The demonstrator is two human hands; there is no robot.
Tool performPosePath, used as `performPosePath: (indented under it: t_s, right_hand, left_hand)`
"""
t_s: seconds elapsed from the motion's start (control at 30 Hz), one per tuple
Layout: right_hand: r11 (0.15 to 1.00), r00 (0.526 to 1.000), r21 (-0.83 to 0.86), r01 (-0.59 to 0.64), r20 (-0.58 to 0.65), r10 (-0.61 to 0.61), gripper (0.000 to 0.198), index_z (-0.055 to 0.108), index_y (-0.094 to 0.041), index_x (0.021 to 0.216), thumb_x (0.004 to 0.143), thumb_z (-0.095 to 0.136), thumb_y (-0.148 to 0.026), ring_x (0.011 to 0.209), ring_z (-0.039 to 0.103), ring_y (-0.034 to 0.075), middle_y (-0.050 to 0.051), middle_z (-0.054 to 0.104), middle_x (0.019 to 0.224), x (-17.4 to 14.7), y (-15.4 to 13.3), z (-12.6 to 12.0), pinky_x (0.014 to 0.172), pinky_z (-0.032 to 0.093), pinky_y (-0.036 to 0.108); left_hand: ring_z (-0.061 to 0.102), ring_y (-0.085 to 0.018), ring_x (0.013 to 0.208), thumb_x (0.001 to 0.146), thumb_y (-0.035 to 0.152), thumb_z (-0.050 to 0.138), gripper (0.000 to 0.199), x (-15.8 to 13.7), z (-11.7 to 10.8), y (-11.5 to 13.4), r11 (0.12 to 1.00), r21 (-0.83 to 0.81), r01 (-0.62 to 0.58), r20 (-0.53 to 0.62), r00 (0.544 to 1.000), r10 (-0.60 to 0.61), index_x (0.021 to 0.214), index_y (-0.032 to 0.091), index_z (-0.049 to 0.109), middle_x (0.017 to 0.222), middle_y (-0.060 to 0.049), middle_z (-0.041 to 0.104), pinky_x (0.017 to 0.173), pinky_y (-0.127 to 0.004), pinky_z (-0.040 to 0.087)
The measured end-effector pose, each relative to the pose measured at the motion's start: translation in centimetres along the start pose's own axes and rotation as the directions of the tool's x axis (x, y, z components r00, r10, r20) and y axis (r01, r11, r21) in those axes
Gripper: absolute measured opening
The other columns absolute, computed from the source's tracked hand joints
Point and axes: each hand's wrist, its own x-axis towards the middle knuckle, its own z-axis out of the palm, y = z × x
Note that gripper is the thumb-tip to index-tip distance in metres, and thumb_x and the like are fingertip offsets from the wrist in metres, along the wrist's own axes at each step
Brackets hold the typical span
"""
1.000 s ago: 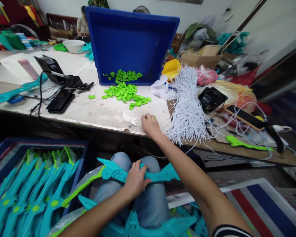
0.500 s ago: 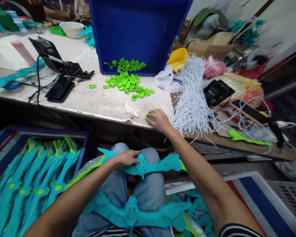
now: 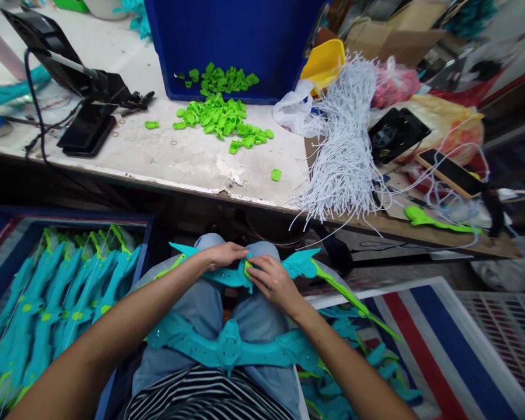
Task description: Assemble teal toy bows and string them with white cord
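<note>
A teal toy bow [image 3: 301,262] with green limbs lies across my knees. My left hand [image 3: 226,255] is closed on it just left of its centre. With bent fingers, my right hand [image 3: 272,282] presses a small green plastic piece [image 3: 247,267] against the middle of the bow; the fingers partly hide it. A second teal toy bow [image 3: 192,341] rests on my lap, nearer my body. On the table, a pile of green plastic pieces [image 3: 219,116] spills from the tipped blue bin [image 3: 227,41]. One loose green piece [image 3: 276,174] sits near the table edge.
At left, a blue crate [image 3: 145,245] holds several toy bows in rows. More teal parts [image 3: 332,385] lie in a container at lower right. White strings [image 3: 343,146] hang over the table edge, near a phone [image 3: 450,173]. A black phone stand [image 3: 87,125] stands at left.
My right hand has come from the table edge down to the bow's centre with a green piece. My left hand stays on the bow. The view has tilted down, showing a loose piece on the table.
</note>
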Motion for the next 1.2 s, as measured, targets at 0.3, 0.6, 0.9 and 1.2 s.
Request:
performPosePath:
  t_s: [0.3,0.6,0.9,1.2]
  right_hand:
    - [0.804,0.875,0.358,-0.475,0.091,0.476,0.037,0.057,-0.022,0.109,0.075,0.071,-0.03,0.098,0.061,0.022,0.007,0.063,0.108,0.1,0.7,1.7,0.082,0.051,0.036]
    - [0.886,0.89,0.164,-0.434,0.231,0.394,0.025,0.064,-0.022,0.097,0.074,0.07,-0.029,0.079,0.062,0.021,0.003,0.067,0.085,4.2,2.1,-1.6,0.07,0.049,0.032]
    - [0.84,0.95,-0.467,-0.276,0.001,0.312,0.022,0.069,-0.021,0.103,0.083,0.058,-0.019,0.106,0.049,0.033,0.014,0.063,0.114,17.4,12.5,-9.1,0.086,0.041,0.049]
    - [0.966,0.943,0.041,-0.257,-0.206,0.26,0.018,0.068,-0.02,0.096,0.083,0.058,-0.027,0.086,0.061,0.02,0.005,0.068,0.096,14.9,10.6,-5.9,0.08,0.049,0.035]
  left_hand:
    - [0.038,-0.009,0.056,0.064,0.027,0.067,0.042,0.0,0.7,-0.2,0.962,0.272,-0.039,-0.118,0.99,0.074,0.101,0.006,0.063,0.059,0.006,0.046,0.052,-0.022,0.03]
    - [0.056,-0.016,0.074,0.072,0.018,0.062,0.035,-0.1,1.4,-0.9,0.841,0.526,-0.125,-0.205,0.942,0.267,0.106,0.01,0.06,0.078,-0.002,0.061,0.068,-0.028,0.046]
    - [0.044,-0.036,0.124,0.073,0.024,0.07,0.072,-3.4,5.3,-5.6,0.099,0.995,-0.034,-0.027,0.831,0.556,0.136,0.013,0.036,0.146,-0.023,0.032,0.093,-0.048,0.044]
    - [0.062,-0.023,0.085,0.074,0.043,0.067,0.038,-1.6,1.7,3.0,0.287,0.951,-0.115,0.067,0.983,0.172,0.1,0.016,0.063,0.096,-0.009,0.064,0.072,-0.028,0.045]
